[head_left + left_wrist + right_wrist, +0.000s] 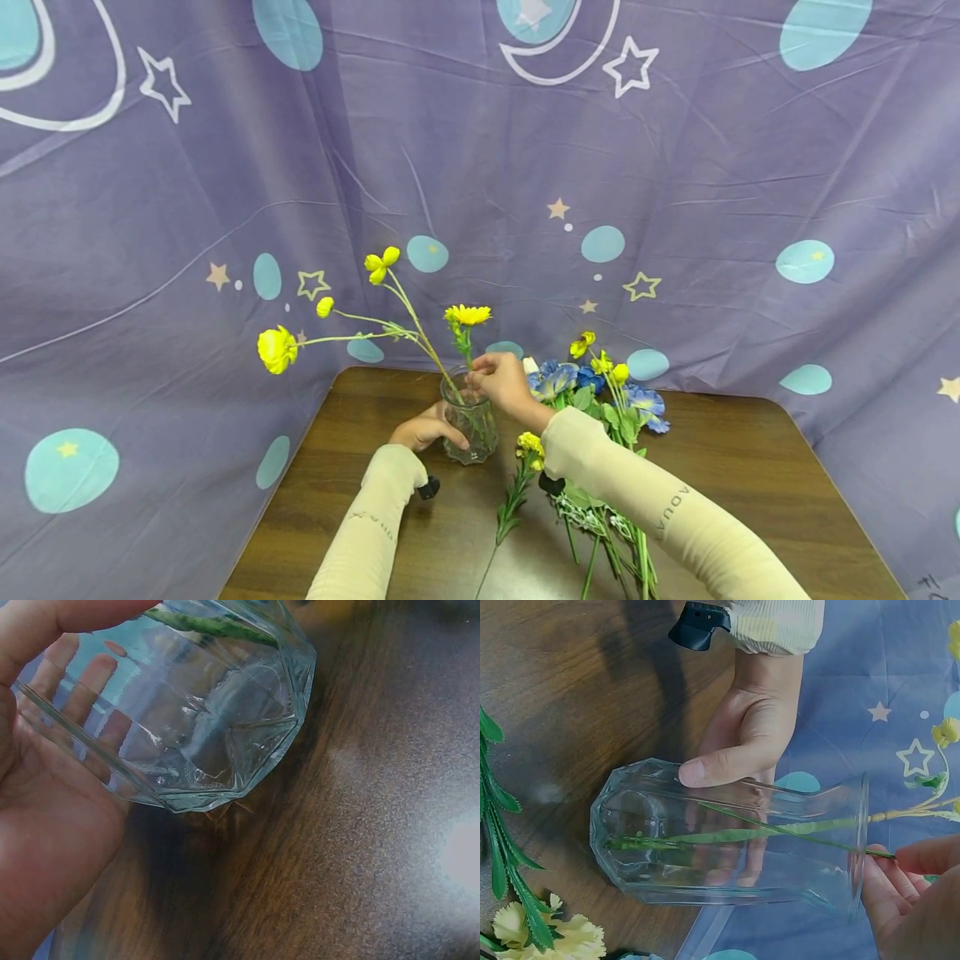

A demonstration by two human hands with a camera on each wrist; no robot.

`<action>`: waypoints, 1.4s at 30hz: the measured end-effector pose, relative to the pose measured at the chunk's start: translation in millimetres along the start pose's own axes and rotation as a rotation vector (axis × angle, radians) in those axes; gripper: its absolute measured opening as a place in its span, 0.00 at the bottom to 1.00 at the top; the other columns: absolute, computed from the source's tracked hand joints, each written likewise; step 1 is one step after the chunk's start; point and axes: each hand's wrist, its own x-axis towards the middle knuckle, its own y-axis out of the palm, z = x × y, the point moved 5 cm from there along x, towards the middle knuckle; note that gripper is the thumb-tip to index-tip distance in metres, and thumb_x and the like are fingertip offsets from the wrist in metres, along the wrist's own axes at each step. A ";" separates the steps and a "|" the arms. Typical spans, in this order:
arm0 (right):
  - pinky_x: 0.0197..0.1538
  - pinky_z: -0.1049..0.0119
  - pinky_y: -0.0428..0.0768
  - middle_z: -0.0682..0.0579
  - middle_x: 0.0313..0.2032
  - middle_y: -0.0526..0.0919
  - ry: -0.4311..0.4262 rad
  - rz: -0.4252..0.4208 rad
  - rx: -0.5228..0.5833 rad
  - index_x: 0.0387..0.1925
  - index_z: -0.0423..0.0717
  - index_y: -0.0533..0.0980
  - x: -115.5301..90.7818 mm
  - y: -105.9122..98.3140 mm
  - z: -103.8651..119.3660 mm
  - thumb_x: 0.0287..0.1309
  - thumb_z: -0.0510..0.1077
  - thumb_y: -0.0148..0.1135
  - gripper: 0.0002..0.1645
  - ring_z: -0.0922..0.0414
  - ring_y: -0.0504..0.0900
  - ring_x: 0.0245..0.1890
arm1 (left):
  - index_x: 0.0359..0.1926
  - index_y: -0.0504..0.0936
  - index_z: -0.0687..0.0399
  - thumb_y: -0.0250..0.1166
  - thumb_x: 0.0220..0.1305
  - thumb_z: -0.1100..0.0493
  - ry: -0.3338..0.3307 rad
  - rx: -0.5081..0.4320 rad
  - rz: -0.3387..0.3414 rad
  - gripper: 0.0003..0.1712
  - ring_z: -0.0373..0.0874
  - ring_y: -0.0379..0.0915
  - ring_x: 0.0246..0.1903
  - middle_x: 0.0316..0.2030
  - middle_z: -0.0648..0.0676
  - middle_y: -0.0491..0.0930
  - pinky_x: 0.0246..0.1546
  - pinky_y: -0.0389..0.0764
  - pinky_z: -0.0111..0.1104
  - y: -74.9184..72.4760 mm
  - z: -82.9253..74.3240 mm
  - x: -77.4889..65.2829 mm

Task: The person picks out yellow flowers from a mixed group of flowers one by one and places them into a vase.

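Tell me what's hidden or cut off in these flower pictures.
- Head view: part of the flower pile, behind the right sleeve.
- Head view: stem end of the lone yellow flower, past the bottom edge.
- Left wrist view: rim of the vase, outside the frame.
- Right wrist view: part of the uppermost yellow bloom, past the right edge.

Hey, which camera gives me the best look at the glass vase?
The right wrist view: it shows the glass vase large, from rim to base, with stems inside. The head view shows it smaller, its rim partly hidden by the right hand. The left wrist view shows only its lower part, close up.
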 end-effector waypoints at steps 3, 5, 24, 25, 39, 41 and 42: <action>0.39 0.51 0.89 0.31 0.34 0.88 -0.005 -0.017 -0.028 0.39 0.24 0.81 -0.2 -0.2 1.3 0.59 0.27 0.63 0.08 0.43 0.89 0.30 | 0.76 0.57 0.62 0.70 0.47 0.77 0.013 -0.001 0.003 0.55 0.50 0.73 0.61 0.66 0.57 0.74 0.67 0.74 0.47 0.1 0.2 0.7; 0.35 0.58 0.89 0.32 0.32 0.88 -0.008 -0.027 -0.053 0.37 0.25 0.82 -0.2 -0.4 1.8 0.57 0.27 0.63 0.07 0.50 0.88 0.26 | 0.77 0.57 0.62 0.71 0.46 0.77 0.020 -0.001 0.006 0.56 0.51 0.72 0.62 0.67 0.57 0.74 0.68 0.73 0.48 -0.1 0.8 1.0; 0.27 0.73 0.77 0.42 0.27 0.88 -0.032 -0.020 -0.310 0.30 0.34 0.84 0.0 2.4 4.1 0.52 0.31 0.67 0.03 0.61 0.80 0.22 | 0.78 0.53 0.59 0.72 0.47 0.76 -0.018 -0.009 0.002 0.58 0.52 0.73 0.61 0.64 0.53 0.76 0.66 0.75 0.46 -0.9 4.1 0.1; 0.27 0.73 0.77 0.43 0.27 0.88 -0.031 -0.019 -0.323 0.30 0.35 0.84 0.0 2.7 4.2 0.52 0.32 0.67 0.03 0.61 0.80 0.22 | 0.78 0.53 0.59 0.71 0.47 0.76 -0.023 -0.011 -0.003 0.58 0.52 0.73 0.61 0.64 0.54 0.76 0.66 0.75 0.46 -1.0 4.1 0.1; 0.25 0.73 0.72 0.49 0.22 0.86 0.007 -0.026 -0.424 0.23 0.41 0.83 1.4 7.2 5.6 0.52 0.32 0.68 0.05 0.62 0.75 0.18 | 0.76 0.58 0.58 0.73 0.46 0.75 0.011 -0.014 0.022 0.56 0.50 0.74 0.60 0.61 0.49 0.79 0.67 0.74 0.48 -1.6 3.5 0.1; 0.24 0.74 0.71 0.50 0.20 0.85 -0.002 -0.035 -0.428 0.22 0.42 0.83 1.3 7.0 7.0 0.52 0.32 0.68 0.06 0.62 0.74 0.17 | 0.74 0.61 0.59 0.73 0.46 0.75 0.021 -0.014 0.034 0.53 0.51 0.75 0.59 0.60 0.48 0.80 0.65 0.76 0.46 -1.8 3.0 0.3; 0.23 0.74 0.71 0.50 0.20 0.85 -0.007 -0.039 -0.427 0.21 0.42 0.83 1.2 7.0 7.6 0.51 0.32 0.68 0.07 0.63 0.73 0.16 | 0.73 0.63 0.60 0.73 0.46 0.75 0.023 -0.016 0.037 0.51 0.51 0.75 0.59 0.59 0.49 0.81 0.64 0.77 0.45 -1.9 3.0 0.4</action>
